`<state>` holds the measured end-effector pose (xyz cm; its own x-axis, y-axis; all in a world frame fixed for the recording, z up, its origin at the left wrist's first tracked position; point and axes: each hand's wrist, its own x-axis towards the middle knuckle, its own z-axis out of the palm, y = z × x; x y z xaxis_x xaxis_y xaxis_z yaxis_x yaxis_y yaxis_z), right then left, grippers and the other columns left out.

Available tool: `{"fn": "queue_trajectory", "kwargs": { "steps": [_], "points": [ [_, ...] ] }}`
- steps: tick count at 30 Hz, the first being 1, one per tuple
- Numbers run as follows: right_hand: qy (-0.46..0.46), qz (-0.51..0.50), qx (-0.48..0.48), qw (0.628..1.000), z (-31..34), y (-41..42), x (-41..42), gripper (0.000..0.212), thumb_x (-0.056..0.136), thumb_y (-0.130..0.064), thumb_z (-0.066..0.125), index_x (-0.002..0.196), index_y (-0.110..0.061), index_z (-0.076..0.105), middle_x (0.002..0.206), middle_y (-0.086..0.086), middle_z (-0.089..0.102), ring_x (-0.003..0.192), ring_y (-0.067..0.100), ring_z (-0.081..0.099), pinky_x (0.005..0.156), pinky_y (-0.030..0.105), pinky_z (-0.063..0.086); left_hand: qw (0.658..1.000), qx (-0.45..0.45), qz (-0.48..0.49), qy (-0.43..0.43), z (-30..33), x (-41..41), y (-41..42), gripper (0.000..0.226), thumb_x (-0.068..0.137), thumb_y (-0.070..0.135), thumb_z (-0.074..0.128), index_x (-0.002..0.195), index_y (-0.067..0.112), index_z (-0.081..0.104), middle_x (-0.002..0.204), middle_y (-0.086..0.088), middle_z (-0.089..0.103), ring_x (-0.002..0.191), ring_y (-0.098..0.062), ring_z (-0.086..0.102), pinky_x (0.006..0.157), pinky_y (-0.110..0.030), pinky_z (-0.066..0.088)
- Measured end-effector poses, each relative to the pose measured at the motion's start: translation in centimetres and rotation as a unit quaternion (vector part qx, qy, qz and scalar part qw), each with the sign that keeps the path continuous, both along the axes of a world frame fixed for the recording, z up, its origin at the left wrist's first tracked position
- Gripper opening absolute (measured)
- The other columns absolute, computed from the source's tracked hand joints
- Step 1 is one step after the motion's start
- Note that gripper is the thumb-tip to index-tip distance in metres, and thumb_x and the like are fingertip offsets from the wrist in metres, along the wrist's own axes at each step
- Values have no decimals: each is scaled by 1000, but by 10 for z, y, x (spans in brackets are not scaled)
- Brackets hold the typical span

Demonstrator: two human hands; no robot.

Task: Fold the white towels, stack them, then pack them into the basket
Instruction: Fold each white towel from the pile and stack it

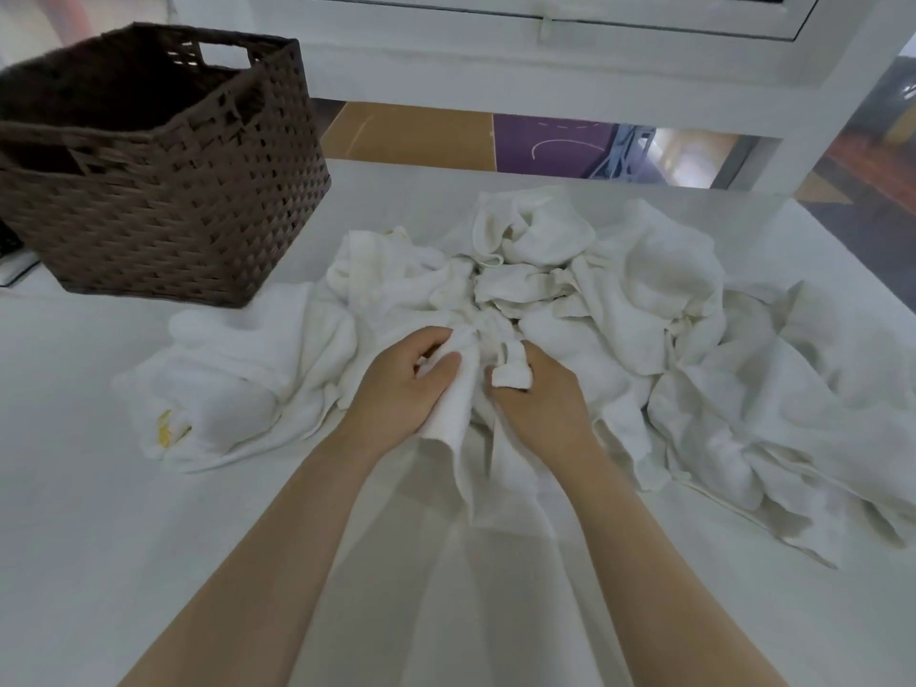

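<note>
A heap of crumpled white towels (585, 300) spreads across the middle and right of the white table (99, 513). One towel (456, 419) from the heap's near edge hangs toward me between my hands. My left hand (396, 389) grips a bunched part of it. My right hand (540, 399) pinches another part, with cloth wrapped over the fingers. The brown woven basket (163, 190) stands at the far left, empty as far as its dark inside shows.
A window frame (545, 52) rises behind the table's far edge. One towel at the left (168, 428) has a yellow patch. A dark and white object (12, 265) peeks out left of the basket.
</note>
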<state>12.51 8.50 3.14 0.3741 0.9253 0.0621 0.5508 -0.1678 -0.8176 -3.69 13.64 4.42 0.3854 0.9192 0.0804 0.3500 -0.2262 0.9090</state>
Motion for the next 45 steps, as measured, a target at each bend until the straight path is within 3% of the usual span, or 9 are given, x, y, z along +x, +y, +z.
{"fn": "queue_trajectory", "kwargs": {
  "steps": [6,10,15,20,24,28,34,39,45],
  "points": [
    [62,-90,0,994,12,13,13,21,92,-22,56,79,-6,49,70,-2,50,62,8,44,55,13,36,973,-143,-170,64,15,-4,-1,57,93,19,62,138,46,40,126,29,52,110,11,53,84,-16,49],
    [190,-155,-6,969,28,17,24,25,94,-37,58,92,-12,58,80,-3,59,75,13,56,65,24,42,993,-106,-15,51,33,5,4,58,90,10,59,134,42,41,115,21,51,98,4,55,66,-11,45],
    [294,-172,19,940,57,4,23,40,91,-37,66,120,-25,41,104,-19,52,85,-4,55,62,14,42,985,-23,159,-69,45,25,-3,39,84,5,60,110,29,46,112,5,51,103,-16,53,81,-27,48],
    [218,-128,40,967,71,-9,7,11,92,-28,64,93,-20,55,102,-20,62,84,-3,60,66,6,43,980,-127,96,-119,60,51,-29,33,87,3,61,103,31,57,103,16,62,93,2,60,73,-12,49],
    [123,-81,87,985,74,-19,5,11,92,-23,63,89,-29,54,91,-13,62,87,4,59,74,16,48,957,-169,142,-187,63,60,-34,28,90,10,64,112,26,59,108,-1,68,100,-18,67,90,-38,57],
    [51,-58,89,993,71,-30,7,4,93,-22,60,95,-24,58,85,-13,63,80,7,60,69,23,50,955,-154,154,-200,63,67,-45,10,88,18,70,93,15,63,94,-7,69,92,-27,68,87,-46,57],
    [-65,-12,108,992,50,-39,8,21,93,-29,61,81,-26,44,73,-11,57,67,9,55,56,30,48,947,-143,144,-249,42,65,-62,8,93,19,66,95,12,63,97,-15,68,95,-34,67,84,-38,58],
    [-61,0,182,981,2,-56,4,12,91,-23,60,88,-24,49,81,-9,56,68,12,56,57,34,50,970,-86,76,-215,12,61,-79,16,90,1,65,102,10,61,88,13,69,87,-4,67,76,-16,51],
    [-74,40,247,965,-29,-79,-4,19,92,-30,55,94,-11,60,88,-5,58,74,8,56,60,27,48,963,-50,109,-243,-12,54,-100,9,92,5,64,99,10,63,88,2,70,85,-11,69,74,-20,53]
  ]
}}
